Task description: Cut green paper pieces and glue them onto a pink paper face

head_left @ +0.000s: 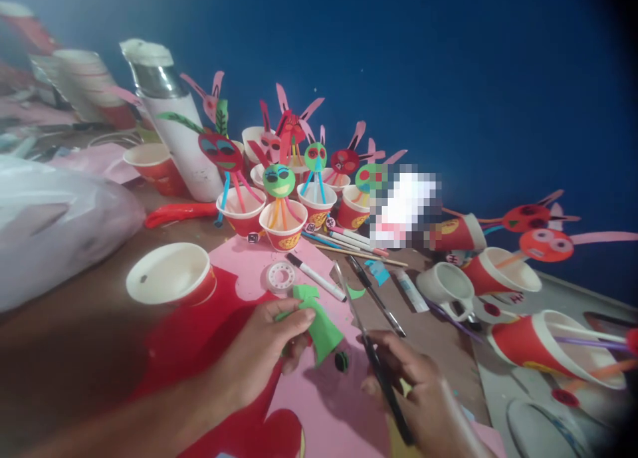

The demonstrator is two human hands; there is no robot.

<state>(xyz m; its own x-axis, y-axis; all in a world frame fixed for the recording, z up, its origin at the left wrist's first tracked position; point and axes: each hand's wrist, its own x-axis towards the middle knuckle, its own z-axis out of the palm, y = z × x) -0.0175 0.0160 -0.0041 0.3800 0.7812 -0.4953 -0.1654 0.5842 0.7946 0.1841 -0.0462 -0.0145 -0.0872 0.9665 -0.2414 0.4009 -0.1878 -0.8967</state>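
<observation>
From the head view, I saw the left hand (272,338) pinching a green paper piece (326,332) on the near side of the white tape roll (270,277), its long axis slanting nearward and rightward from that roll. The right hand (413,385) gripped a black-handled cutter (381,365) farther right of the roll, roughly parallel to the paper, a gap showing between them above the pink sheet (319,411). The left hand was nearer the roll.

Left hand (274,342) pinched, right hand (417,381) curled
</observation>
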